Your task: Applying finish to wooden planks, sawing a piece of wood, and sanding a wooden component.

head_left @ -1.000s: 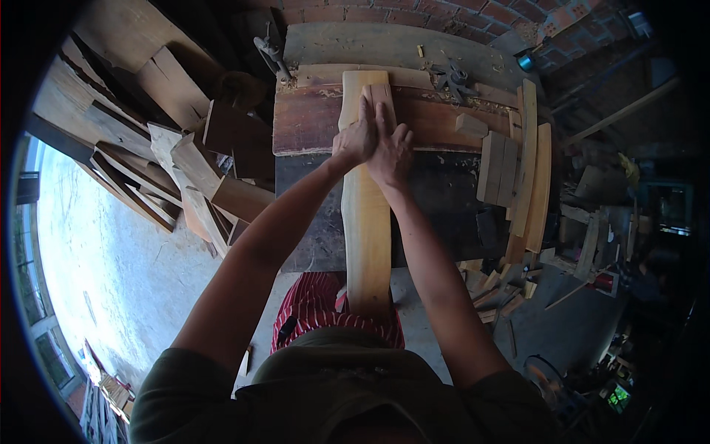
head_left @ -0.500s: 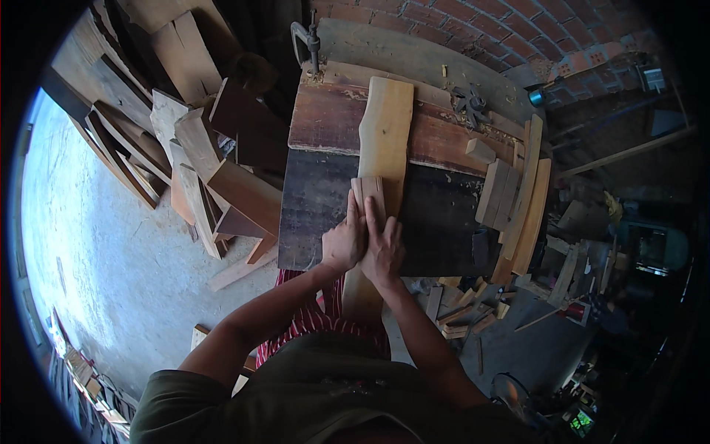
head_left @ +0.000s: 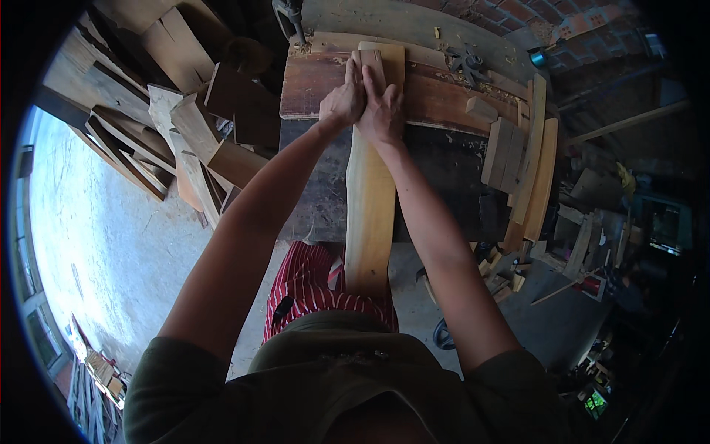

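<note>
A long pale board lies lengthwise on the bench, its near end reaching over the front edge to my body. Toward its far end sits a wooden hand plane, a narrow brown block whose blade is hidden. My left hand grips it from the left, index finger stretched forward along the body. From the right, my right hand holds it the same way, with the other fingers curled. The two hands touch side by side, covering the plane's rear part.
The dark bench top carries wood blocks and long strips at its right. A metal clamp stands at the far left corner. Shavings lie around a dark star-shaped knob. Scrap boards are piled at left.
Both hands have pushed the plane forward along the board, from its middle toward its far end. My arms are more stretched out, and the view has shifted slightly.
</note>
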The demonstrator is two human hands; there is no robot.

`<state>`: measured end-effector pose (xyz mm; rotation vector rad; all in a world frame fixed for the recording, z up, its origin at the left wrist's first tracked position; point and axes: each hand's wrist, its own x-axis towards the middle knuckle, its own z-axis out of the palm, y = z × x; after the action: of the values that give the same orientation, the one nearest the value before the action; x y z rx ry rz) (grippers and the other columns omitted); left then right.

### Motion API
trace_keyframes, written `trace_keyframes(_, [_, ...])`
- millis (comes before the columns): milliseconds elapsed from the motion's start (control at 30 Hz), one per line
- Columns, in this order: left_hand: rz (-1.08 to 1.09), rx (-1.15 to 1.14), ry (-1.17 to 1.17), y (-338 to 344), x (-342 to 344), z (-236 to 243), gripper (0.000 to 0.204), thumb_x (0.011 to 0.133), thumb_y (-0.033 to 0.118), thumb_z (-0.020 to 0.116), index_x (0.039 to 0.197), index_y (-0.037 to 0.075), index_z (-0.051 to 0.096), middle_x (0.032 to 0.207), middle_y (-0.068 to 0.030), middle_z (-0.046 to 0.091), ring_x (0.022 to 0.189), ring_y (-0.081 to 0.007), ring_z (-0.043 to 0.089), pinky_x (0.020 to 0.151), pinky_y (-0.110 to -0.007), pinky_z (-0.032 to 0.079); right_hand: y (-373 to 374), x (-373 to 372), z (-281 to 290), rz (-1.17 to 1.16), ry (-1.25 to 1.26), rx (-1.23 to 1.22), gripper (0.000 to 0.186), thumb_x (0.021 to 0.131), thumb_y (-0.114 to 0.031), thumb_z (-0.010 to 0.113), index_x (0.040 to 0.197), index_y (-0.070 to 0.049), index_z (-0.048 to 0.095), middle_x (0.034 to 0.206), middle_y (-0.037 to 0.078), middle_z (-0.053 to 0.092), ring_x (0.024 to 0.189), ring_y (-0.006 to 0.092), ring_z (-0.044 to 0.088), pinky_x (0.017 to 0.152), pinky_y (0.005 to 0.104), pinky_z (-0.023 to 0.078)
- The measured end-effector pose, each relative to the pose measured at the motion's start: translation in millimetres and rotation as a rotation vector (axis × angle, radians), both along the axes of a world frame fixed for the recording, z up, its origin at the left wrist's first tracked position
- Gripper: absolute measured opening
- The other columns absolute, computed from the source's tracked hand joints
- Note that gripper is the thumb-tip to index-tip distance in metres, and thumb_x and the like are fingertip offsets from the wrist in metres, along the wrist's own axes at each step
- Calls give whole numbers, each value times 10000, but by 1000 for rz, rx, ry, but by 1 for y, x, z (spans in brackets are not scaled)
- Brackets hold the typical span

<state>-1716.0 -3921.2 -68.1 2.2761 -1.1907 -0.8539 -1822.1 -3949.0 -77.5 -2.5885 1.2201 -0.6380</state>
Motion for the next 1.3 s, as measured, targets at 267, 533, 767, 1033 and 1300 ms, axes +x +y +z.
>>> trace_keyframes(267, [-403, 168, 110, 220, -115, -8, 901, 976, 470, 431, 1520, 45, -149, 1153, -293, 631, 872, -443, 673, 727, -485, 551, 222, -147, 18, -83, 121, 269, 885, 696, -134, 759, 1491, -217, 378, 942, 174, 432, 897, 366, 513, 701, 458, 495])
trace_keyframes(533, [-359, 80, 58, 160, -95, -2, 894, 937, 349, 475, 1528, 35, -117, 1221, -269, 604, 862, -430, 676, 703, -505, 541, 160, -121, 18, -61, 144, 243, 938, 687, -146, 780, 1510, -221, 337, 967, 178, 438, 907, 379, 512, 723, 473, 499])
trace_keyframes(767, [-213, -61, -88, -49, -12, 8, 769, 945, 344, 408, 1563, 199, -27, 1402, -274, 449, 1094, -474, 588, 910, -527, 468, -31, -17, 1, -181, 3, 19, 825, 726, -232, 757, 1465, -258, 391, 994, 192, 476, 937, 402, 528, 768, 496, 505])
trace_keyframes(1033, [-164, -118, -146, -114, 12, 12, 680, 978, 358, 348, 1564, 183, 50, 1385, -268, 471, 1196, -452, 538, 1024, -508, 408, -101, 16, -10, -198, 2, -38, 745, 752, -305, 735, 1426, -298, 419, 1010, 223, 494, 954, 423, 534, 779, 507, 496])
trace_keyframes(1300, [-257, -38, -46, 85, -66, -4, 841, 902, 214, 494, 1533, 6, -22, 1329, -268, 499, 1007, -445, 630, 803, -480, 532, 98, -79, 5, -120, 41, 163, 942, 647, -213, 808, 1483, -226, 374, 945, 207, 463, 859, 387, 500, 809, 464, 443])
